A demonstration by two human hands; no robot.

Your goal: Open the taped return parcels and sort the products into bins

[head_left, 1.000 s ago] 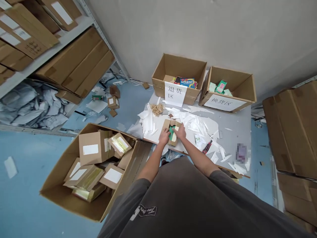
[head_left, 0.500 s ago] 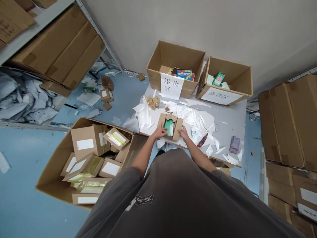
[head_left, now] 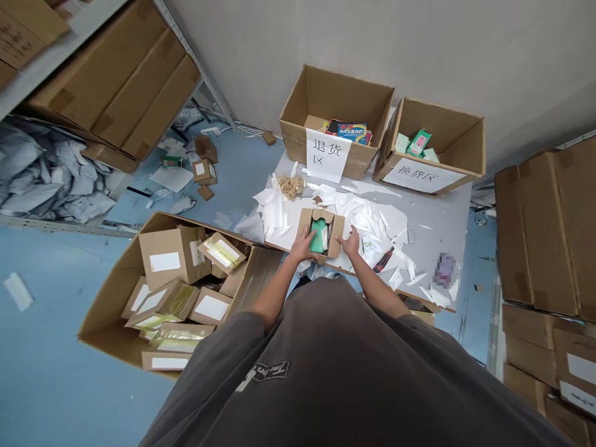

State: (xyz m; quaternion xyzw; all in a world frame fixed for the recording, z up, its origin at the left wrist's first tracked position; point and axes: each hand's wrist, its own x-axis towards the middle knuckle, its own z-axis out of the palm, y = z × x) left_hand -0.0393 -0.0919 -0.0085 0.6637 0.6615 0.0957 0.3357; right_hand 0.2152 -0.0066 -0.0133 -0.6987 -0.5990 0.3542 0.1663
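Observation:
A small cardboard box (head_left: 334,242) with its top flaps spread lies at the table's front edge. Inside it shows a green item (head_left: 318,236) with something white beside it. My left hand (head_left: 302,243) rests on the box's left side, fingers spread and reaching toward the green item. At the right side of the box, my right hand (head_left: 350,241) has its fingers apart, the thumb side near or touching the flap. A red and black cutter (head_left: 382,261) lies to the right of my right hand.
White paper scraps (head_left: 367,214) litter the table (head_left: 433,217). Two open cartons, a left one (head_left: 298,139) with books and a right one (head_left: 386,155) with small green boxes, stand behind. A large carton (head_left: 105,298) of parcels sits at the left; shelves flank both sides.
My right hand has loosened from the box's right flap and its fingers have spread. My left hand's fingers have opened wider at the box's left side. The view has shifted slightly.

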